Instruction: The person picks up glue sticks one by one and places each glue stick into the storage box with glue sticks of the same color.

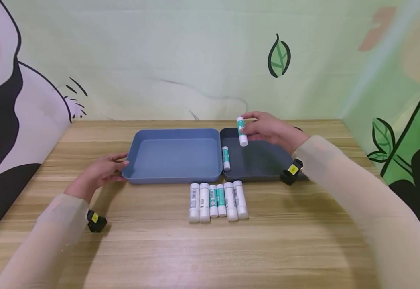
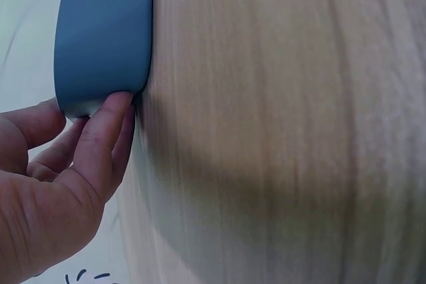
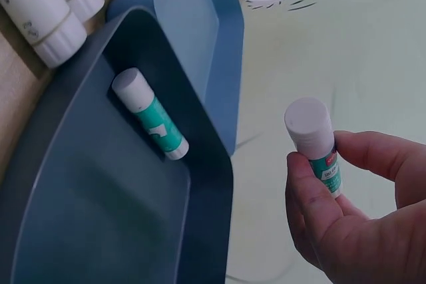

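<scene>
My right hand pinches a small green-and-white glue stick, raised over the dark grey tray. In the right wrist view the thumb and fingers close round the glue stick's green label. A second green-labelled glue stick lies against that tray's left wall. My left hand is at the left end of the blue tray. Its fingertips touch the tray's outer end wall in the left wrist view.
A row of several glue sticks, large white ones and smaller green-labelled ones, lies on the wooden table in front of the trays. The two trays stand side by side. Behind them hangs a printed cloth.
</scene>
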Demonstrator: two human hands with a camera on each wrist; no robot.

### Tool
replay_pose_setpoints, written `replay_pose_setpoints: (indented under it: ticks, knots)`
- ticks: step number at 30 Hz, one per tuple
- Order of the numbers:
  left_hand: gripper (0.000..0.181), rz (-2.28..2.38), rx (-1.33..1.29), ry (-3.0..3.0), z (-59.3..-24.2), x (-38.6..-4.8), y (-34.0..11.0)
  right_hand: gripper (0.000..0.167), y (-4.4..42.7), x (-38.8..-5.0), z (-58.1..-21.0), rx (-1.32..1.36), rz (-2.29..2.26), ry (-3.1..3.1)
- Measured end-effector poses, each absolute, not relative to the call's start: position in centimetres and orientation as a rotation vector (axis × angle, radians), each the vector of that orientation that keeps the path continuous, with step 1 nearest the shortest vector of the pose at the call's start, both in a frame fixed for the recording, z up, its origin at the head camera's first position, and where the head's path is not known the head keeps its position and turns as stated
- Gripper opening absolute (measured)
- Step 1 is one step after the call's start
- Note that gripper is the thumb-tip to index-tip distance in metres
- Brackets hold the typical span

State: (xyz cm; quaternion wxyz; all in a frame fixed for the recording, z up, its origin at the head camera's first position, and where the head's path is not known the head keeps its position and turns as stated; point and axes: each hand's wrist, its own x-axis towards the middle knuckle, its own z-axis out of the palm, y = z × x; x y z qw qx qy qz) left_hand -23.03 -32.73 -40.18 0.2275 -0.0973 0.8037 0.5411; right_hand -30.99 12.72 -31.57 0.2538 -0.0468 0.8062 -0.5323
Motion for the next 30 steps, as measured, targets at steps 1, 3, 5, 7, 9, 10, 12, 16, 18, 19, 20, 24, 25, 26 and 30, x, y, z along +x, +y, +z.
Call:
replay_pose_setpoints:
  ticks: [1,3,5,7,9,10,12,16,18,19,20,24,25,26,30]
  knots:
    - [0.063,1.491,-0.267,2.214,-40.2,-23.0,-32.7,0.061,12.7,-31.2,-31.8,-0.122,-1.447,2.189]
    - [0.063,1.489,-0.268,2.215,-40.2,-23.0,-32.6,0.061,12.5,-31.5,-32.2,-0.112,-1.451,2.180]
    - [0.063,1.482,-0.271,2.216,-40.2,-23.0,-32.7,0.061,12.3,-32.0,-32.7,-0.101,-1.446,2.172]
    - [0.063,1.477,-0.272,2.215,-40.3,-23.0,-32.7,0.061,12.1,-32.3,-33.1,-0.085,-1.428,2.170]
    - [0.063,1.477,-0.275,2.209,-40.3,-23.1,-32.7,0.062,11.8,-32.5,-33.5,-0.070,-1.398,2.176]
    - [0.063,1.476,-0.278,2.206,-40.2,-23.1,-32.7,0.063,11.6,-32.5,-33.7,-0.065,-1.383,2.180]
    - [0.063,1.483,-0.280,2.197,-40.2,-23.1,-32.7,0.064,11.4,-32.6,-34.2,-0.067,-1.363,2.180]
    - [0.063,1.489,-0.277,2.196,-40.2,-23.1,-32.7,0.064,11.0,-33.0,-35.4,-0.076,-1.334,2.153]
    - [0.063,1.489,-0.280,2.200,-40.2,-23.1,-32.7,0.063,10.8,-33.2,-36.0,-0.072,-1.310,2.145]
    - [0.064,1.489,-0.280,2.200,-40.2,-23.1,-32.6,0.062,10.8,-33.2,-36.2,-0.064,-1.294,2.142]
    - [0.064,1.488,-0.279,2.199,-40.2,-23.1,-32.7,0.061,10.7,-33.3,-36.5,-0.053,-1.276,2.144]
    - [0.063,1.489,-0.284,2.193,-40.2,-23.0,-32.6,0.058,10.5,-33.4,-37.0,-0.030,-1.205,2.154]
    - [0.063,1.491,-0.282,2.191,-40.2,-23.0,-32.6,0.057,10.4,-33.4,-37.1,-0.024,-1.189,2.153]
    - [0.063,1.491,-0.284,2.191,-40.2,-23.0,-32.7,0.057,10.3,-33.4,-37.2,-0.021,-1.176,2.153]
    - [0.062,1.499,-0.289,2.187,-40.1,-23.0,-32.7,0.054,10.0,-33.5,-37.6,-0.014,-1.138,2.148]
